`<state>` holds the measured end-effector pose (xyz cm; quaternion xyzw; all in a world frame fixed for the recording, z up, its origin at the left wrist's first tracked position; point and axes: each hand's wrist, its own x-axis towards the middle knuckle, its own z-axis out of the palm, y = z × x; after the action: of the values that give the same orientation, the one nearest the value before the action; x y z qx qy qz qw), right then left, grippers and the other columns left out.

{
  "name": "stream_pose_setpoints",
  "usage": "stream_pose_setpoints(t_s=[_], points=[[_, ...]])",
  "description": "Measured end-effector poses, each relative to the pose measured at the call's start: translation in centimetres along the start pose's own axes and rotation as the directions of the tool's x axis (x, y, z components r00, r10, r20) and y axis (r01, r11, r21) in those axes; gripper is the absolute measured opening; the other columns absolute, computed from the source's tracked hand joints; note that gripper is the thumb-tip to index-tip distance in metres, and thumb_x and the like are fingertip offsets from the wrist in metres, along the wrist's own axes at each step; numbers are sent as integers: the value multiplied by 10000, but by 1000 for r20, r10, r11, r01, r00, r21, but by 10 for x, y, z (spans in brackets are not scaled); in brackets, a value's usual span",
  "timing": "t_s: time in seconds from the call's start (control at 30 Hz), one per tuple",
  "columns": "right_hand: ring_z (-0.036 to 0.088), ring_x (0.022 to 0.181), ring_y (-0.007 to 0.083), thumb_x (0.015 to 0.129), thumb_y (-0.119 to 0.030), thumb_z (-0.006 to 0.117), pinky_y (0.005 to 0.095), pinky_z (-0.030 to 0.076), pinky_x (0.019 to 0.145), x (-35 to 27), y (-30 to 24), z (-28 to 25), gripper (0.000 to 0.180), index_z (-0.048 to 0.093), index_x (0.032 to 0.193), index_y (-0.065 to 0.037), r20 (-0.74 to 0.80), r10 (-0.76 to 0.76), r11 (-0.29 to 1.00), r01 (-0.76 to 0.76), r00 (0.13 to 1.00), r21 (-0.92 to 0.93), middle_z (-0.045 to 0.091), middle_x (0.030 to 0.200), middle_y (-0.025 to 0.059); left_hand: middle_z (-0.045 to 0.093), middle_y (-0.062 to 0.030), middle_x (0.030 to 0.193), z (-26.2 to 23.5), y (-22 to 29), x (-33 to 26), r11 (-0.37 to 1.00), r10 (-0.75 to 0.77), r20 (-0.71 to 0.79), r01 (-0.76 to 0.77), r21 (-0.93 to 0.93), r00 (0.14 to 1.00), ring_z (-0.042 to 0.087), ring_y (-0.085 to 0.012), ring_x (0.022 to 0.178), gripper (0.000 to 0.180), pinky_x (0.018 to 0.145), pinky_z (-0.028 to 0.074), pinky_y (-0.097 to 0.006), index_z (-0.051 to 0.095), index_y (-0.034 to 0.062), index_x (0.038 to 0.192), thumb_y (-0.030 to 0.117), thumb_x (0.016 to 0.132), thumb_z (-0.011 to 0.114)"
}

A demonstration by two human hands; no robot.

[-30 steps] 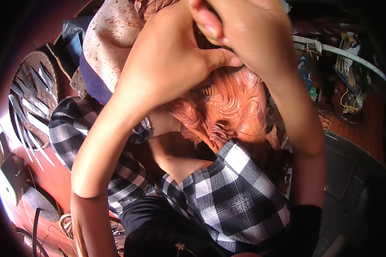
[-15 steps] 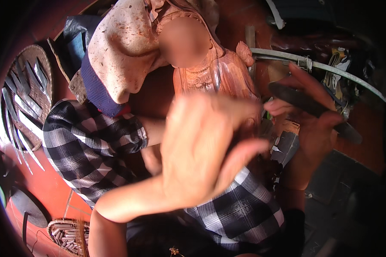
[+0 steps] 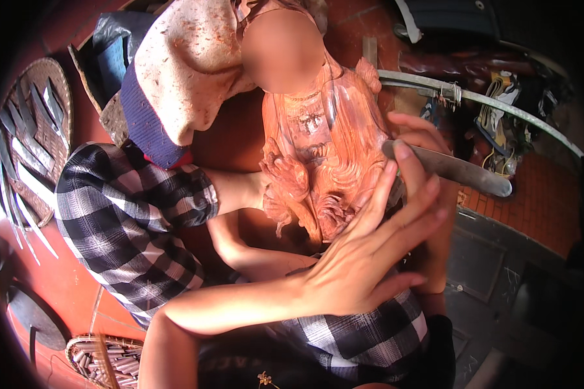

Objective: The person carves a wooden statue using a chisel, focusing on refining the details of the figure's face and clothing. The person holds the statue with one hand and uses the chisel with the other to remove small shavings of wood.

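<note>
My left hand (image 3: 360,266) reaches across from the lower left with its fingers stretched out. Its fingertips lie against the near end of a dark, flat metal bar with rounded ends (image 3: 467,172). Behind it, my right hand (image 3: 435,146) grips this bar, partly hidden by the left fingers and the bar itself. Just beyond my hands leans a carved reddish wooden statue (image 3: 360,129) with robe folds and fine relief. Another person in a checked shirt (image 3: 120,220) bends close on the left, one hand at the statue's carved lower part.
At the left, a woven tray (image 3: 61,139) holds several metal blades. A basket of small cylindrical pieces (image 3: 110,360) sits at lower left, near a grey disc (image 3: 39,318). A curved pale strip (image 3: 499,107) arcs across the right. A cap (image 3: 188,58) speckled with wood chips is at the top.
My left hand has moved right from in front of the statue and spread its fingers against the bar. My right hand and the bar have shifted slightly left. More of the statue shows.
</note>
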<state>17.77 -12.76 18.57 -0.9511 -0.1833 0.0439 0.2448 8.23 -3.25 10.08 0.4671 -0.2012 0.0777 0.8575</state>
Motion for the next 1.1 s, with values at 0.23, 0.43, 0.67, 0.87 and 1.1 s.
stream_pose_setpoints(t_s=[0.23,0.43,0.67,0.87,1.1], points=[[663,967,212,911,-53,685,334,513,850,-1,13,14,70,690,938,11,-56,-21,996,16,998,-86,687,1073,138,136,-168,1713,0,-7,2,1000,-25,-25,25,-8,999,-46,-500,1556,895,1250,172,-571,349,55,1581,96,801,787],[672,979,214,886,-21,703,330,514,860,0,15,19,76,697,948,23,-139,63,981,-36,988,190,685,1014,120,111,-263,1696,-4,-16,8,997,47,-35,-49,-53,998,-10,-519,1553,896,1242,146,-585,358,28,1569,83,799,813],[654,1012,174,886,15,710,291,507,873,-1,4,17,93,683,974,28,-67,109,983,-97,992,156,674,998,91,132,-214,1701,-4,-12,2,998,2,-44,-5,-60,999,-4,-505,1556,827,1258,167,-542,400,33,1542,79,810,781],[623,966,124,888,57,707,260,502,845,-2,2,9,141,654,1014,22,-15,86,992,-84,996,99,658,992,71,110,-224,1701,-4,-10,2,998,8,-19,-9,-56,1000,15,-493,1559,842,1265,149,-534,371,35,1560,77,820,771],[621,904,112,886,56,714,231,497,786,6,6,5,106,651,966,26,0,26,997,-26,1000,72,644,966,55,97,-234,1700,-6,-13,10,995,47,-32,-50,-83,998,32,-495,1557,857,1267,130,-544,334,27,1578,72,833,756]])
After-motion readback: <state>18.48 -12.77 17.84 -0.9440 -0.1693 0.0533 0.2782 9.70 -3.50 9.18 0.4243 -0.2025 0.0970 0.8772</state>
